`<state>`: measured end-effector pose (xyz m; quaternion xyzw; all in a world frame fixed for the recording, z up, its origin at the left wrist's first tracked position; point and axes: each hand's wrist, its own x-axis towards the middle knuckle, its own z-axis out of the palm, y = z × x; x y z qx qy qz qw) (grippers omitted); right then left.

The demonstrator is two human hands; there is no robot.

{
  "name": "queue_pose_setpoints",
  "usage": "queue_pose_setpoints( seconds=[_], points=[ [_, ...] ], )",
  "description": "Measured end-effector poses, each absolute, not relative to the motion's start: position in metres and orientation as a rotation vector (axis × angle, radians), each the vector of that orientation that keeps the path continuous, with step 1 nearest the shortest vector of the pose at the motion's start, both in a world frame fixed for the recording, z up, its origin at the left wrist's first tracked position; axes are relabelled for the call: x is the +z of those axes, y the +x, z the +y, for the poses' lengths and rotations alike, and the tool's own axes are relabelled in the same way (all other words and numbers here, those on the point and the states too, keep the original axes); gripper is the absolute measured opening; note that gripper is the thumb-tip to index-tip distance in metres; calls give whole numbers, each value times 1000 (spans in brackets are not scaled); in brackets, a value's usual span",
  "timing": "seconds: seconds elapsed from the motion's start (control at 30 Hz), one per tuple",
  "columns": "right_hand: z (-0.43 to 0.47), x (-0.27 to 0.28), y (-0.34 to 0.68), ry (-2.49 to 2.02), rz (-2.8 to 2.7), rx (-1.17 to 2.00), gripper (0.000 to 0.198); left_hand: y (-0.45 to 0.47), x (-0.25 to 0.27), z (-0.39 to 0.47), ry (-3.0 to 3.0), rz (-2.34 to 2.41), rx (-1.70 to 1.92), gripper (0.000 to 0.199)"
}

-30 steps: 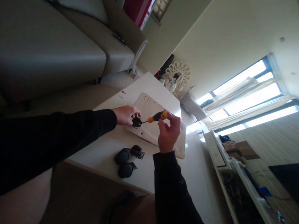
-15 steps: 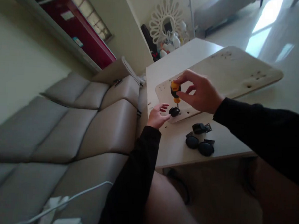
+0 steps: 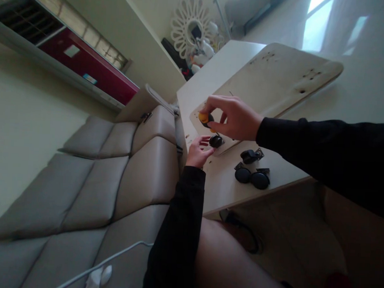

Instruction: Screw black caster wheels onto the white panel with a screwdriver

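Note:
My right hand (image 3: 233,116) grips a yellow and black screwdriver (image 3: 206,119), its shaft pointing down toward a black caster wheel (image 3: 216,141). That caster sits at the near left corner of a pale wooden board (image 3: 261,83) with groups of small holes. Beside the caster, my left hand (image 3: 199,150) curves around its left side, fingers apart; thumb and fingertips are close to the wheel, and whether they press on it I cannot tell. Three loose black casters (image 3: 250,156) lie on the white table (image 3: 218,192) to the right. The screwdriver's tip is hard to make out.
A grey cushioned sofa (image 3: 143,167) runs along the left, with a white cable (image 3: 110,259) across its near seat. The board reaches past the table's far right side. Behind the table stand a white petal-framed mirror (image 3: 193,31) and assorted items. My leg is under the table's near edge.
The camera view has shifted and tilted. My right hand has turned over the screwdriver, tilting its handle to the left and covering more of it. My left hand stays by the caster.

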<state>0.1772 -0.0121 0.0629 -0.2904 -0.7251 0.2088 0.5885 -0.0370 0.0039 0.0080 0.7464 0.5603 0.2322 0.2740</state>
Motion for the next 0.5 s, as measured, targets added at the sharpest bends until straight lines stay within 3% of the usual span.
queue_pose_setpoints(
  seconds=[0.5],
  points=[
    [-11, 64, 175, -725, -1670, 521, 34, -36, 0, 7, 2018, 1422, 680, 43]
  ],
)
